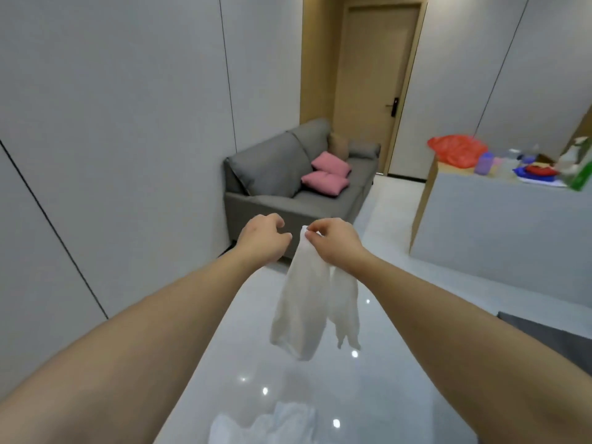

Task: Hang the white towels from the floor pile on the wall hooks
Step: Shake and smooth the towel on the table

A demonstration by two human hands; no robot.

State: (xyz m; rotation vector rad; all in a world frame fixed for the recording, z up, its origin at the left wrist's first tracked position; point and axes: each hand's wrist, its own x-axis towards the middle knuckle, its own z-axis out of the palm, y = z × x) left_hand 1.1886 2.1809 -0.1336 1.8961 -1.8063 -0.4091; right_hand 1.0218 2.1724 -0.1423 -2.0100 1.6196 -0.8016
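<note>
Above the glossy floor (400, 363), right hand (336, 243) pinches top edge of a white towel (307, 302), which hangs limp. Left hand (264, 238) just beside it, fingers loosely curled, holding nothing. Towel pile (266, 423) lies below; grey sofa (288, 174) beyond.

- A towel (307, 293) is hanging from the right hand (333, 240), pinched at its top corner and dangling below both hands.
- The left hand (264, 238) is hovering just beside that corner, to its left.
- A pile of towels (266, 424) is lying on the floor (400, 363) below the hands, nearer the person.
- A sofa (288, 181) is standing beyond the hands against the left wall (112, 139), with two cushions (328, 174) lying on its seat.
- A door (373, 81) is standing behind the sofa.
- A counter (499, 232) is standing far right of the hands, bearing a plastic bag (456, 150) and containers (483, 163).
</note>
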